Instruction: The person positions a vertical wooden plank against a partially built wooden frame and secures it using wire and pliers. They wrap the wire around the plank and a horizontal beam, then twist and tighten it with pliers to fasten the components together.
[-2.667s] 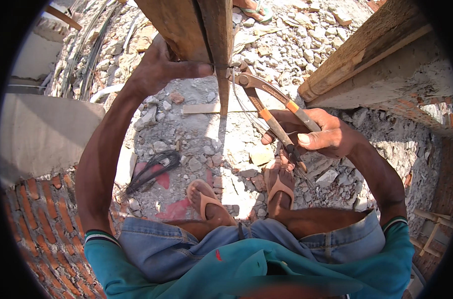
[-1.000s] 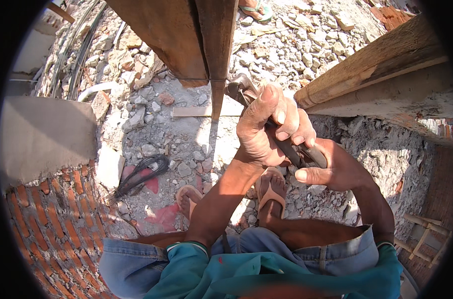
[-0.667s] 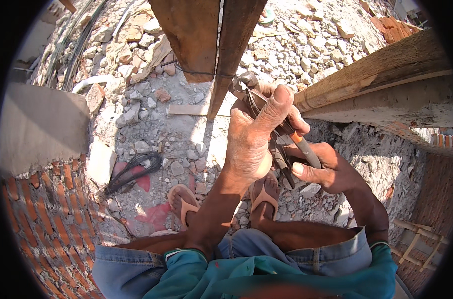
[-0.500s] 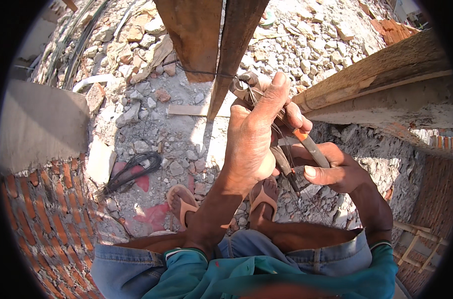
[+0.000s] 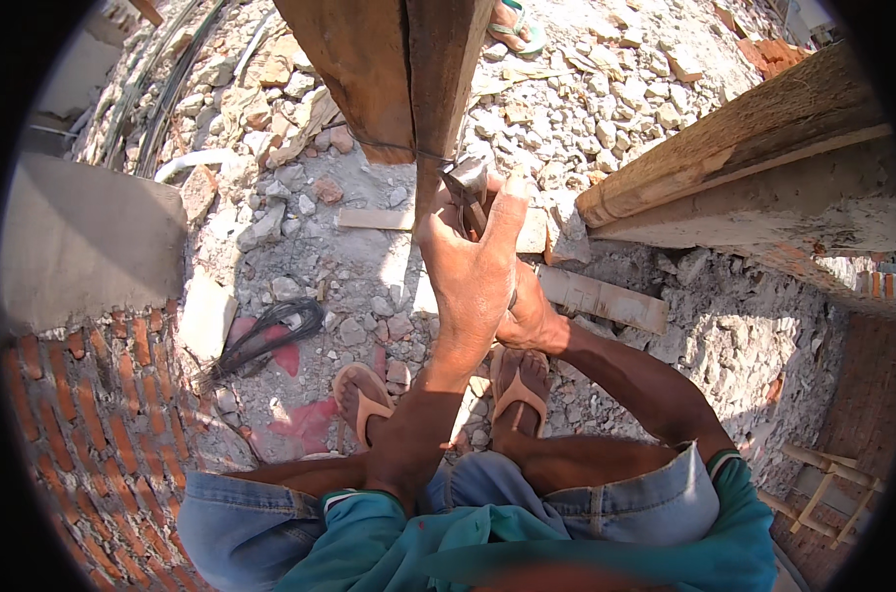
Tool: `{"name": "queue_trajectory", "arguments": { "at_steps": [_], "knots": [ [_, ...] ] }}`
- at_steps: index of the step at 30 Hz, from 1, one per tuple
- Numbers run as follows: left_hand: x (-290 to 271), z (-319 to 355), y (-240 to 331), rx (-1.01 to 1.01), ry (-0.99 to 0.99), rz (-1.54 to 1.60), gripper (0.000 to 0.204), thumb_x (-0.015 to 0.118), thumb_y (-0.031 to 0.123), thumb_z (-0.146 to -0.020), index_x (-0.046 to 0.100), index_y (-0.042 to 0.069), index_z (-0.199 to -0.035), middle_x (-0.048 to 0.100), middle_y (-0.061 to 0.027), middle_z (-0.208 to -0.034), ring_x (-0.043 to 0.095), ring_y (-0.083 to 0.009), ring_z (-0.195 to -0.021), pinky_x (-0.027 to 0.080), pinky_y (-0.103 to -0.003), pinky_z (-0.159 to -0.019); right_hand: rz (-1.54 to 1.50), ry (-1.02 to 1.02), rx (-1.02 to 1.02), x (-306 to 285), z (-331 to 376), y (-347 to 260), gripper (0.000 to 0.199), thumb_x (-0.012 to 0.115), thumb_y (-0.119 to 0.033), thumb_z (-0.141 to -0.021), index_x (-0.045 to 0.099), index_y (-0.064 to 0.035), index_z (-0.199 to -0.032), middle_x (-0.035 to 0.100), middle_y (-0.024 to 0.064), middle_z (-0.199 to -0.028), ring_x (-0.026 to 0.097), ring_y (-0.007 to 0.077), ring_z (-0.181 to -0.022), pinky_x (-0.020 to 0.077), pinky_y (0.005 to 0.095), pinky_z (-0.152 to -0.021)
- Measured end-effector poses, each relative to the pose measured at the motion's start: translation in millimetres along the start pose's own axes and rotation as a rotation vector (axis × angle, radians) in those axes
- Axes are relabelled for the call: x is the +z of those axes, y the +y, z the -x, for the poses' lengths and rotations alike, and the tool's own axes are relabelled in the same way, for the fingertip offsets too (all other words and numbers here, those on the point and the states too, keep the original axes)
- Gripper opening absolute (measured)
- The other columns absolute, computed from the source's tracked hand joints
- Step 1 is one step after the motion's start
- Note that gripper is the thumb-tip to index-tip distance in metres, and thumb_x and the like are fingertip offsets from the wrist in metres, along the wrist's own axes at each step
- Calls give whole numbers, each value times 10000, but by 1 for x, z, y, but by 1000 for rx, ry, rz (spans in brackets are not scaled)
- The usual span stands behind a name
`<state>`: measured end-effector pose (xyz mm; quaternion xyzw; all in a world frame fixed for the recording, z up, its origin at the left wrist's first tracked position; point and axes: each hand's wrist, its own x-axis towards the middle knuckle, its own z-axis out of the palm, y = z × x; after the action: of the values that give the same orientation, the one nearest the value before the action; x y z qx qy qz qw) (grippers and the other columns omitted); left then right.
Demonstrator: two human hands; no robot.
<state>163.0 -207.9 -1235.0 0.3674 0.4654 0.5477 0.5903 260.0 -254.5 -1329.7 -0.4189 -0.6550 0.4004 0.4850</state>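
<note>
Where the hands are working: both are meeting on the pincers, just in front of the planks.
Left hand: is lying over the handles, closing on them, fingers stretching up toward the head.
Right hand: is sitting under the left, mostly hidden; I cannot tell whether it is gripping.
Change: a few seconds ago the left hand was bracing a plank while the right alone was holding the pincers with handles spread; now the left is joining it on the tool.
Meaning: probably the two hands are squeezing or twisting together.
Pincers' place: the head is sitting against the plank edge, at the wire looping the planks.
Axis: is running from the hands up the picture, away from the person; the head is pointing at the wire.
Around: sandalled feet on rubble, a dark wire coil to the left, brick wall beyond, a beam on the right.
</note>
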Motion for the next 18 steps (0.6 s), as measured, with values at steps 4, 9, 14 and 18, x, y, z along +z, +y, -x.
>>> {"name": "queue_trajectory", "arguments": {
  "at_steps": [4, 9, 14, 18],
  "knots": [
    [21, 12, 14, 138, 113, -20, 276, 757, 110, -943, 593, 6, -1139, 617, -50, -1031, 605, -121, -966, 503, -300, -893, 48, -16, 44, -6, 5, -14, 589, 767, -176, -856, 504, 35, -1339, 634, 242, -1152, 654, 394, -1024, 520, 410, -908],
    [38, 16, 14, -43, 137, 347, 267, 756, 244, -975, 594, 39, -1031, 601, -40, -875, 619, -153, -822, 528, -326, -800, 532, 188, 106, -27, 25, -60, 661, 802, -199, -837, 489, 22, -1375, 636, 231, -1151, 677, 412, -995, 543, 431, -862],
    [21, -6, -12, -298, -249, 644, 431, 594, 473, -1046, 520, 107, -830, 425, 0, -586, 520, -172, -541, 505, -368, -586, 592, 108, 218, -58, 7, -102, 676, 887, -289, -778, 564, 26, -1281, 649, 186, -1033, 678, 305, -892, 536, 380, -782],
    [21, -37, -22, -89, -1084, 1259, 452, 477, 523, -1078, 564, 113, -906, 422, -8, -551, 502, -185, -493, 527, -408, -570, -135, -290, 880, -93, -12, -137, 524, 823, -322, -885, 607, 28, -1209, 665, 146, -966, 652, 233, -868, 521, 372, -790]
  ]
}}
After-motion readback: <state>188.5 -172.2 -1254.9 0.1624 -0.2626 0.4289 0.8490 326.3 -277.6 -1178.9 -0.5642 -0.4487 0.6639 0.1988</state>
